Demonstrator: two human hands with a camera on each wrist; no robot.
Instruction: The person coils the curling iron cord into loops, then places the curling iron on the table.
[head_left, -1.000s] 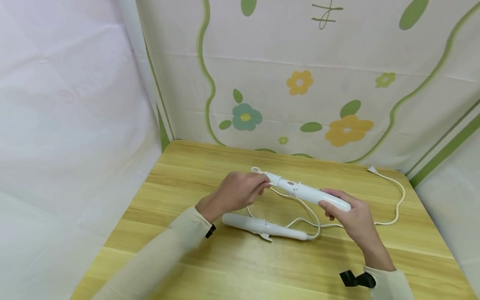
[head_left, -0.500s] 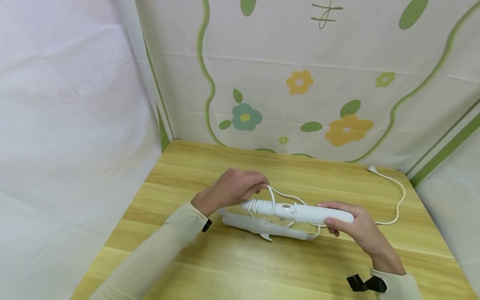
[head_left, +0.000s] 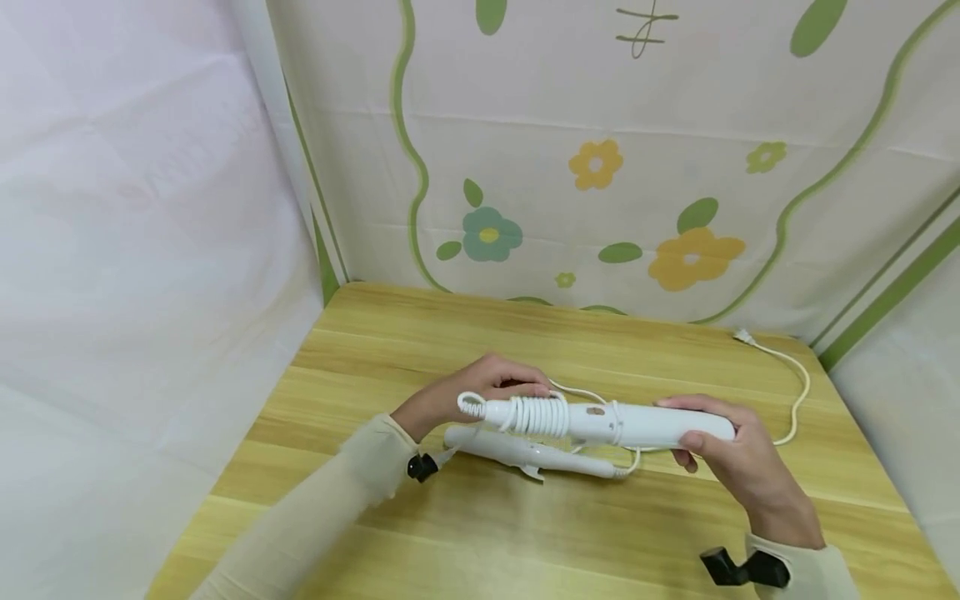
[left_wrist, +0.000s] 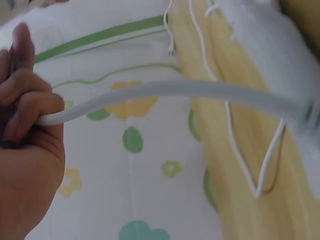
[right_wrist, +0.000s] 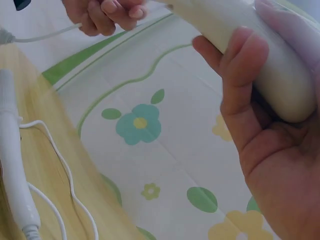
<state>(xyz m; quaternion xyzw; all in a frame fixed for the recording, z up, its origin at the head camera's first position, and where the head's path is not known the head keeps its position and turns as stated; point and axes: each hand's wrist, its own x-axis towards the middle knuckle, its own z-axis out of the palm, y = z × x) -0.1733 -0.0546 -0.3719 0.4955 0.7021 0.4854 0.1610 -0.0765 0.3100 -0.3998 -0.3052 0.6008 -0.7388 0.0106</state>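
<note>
My right hand [head_left: 742, 458] grips the smooth wide end of a white curling iron [head_left: 648, 425], held level above the table. Several turns of its white cord [head_left: 540, 417] wrap round the narrower left part. Just behind those turns, my left hand [head_left: 495, 385] pinches the cord; the left wrist view shows the fingers [left_wrist: 42, 102] curled round it and a length running taut to the right. Beneath the held iron, a second white curling iron [head_left: 525, 454] lies on the table, with a small lever sticking out at its side. The held iron partly hides its cord.
The wood-grain table [head_left: 465, 542] carries a loose cord running right to a plug [head_left: 744, 337] near the back edge. A flower-printed cloth [head_left: 540, 192] hangs behind, and a white cloth [head_left: 150, 292] closes off the left side.
The held iron came down toward me, swung level and shifted slightly right. My left hand moved the cord round it and is now behind the iron. The second iron stayed put.
</note>
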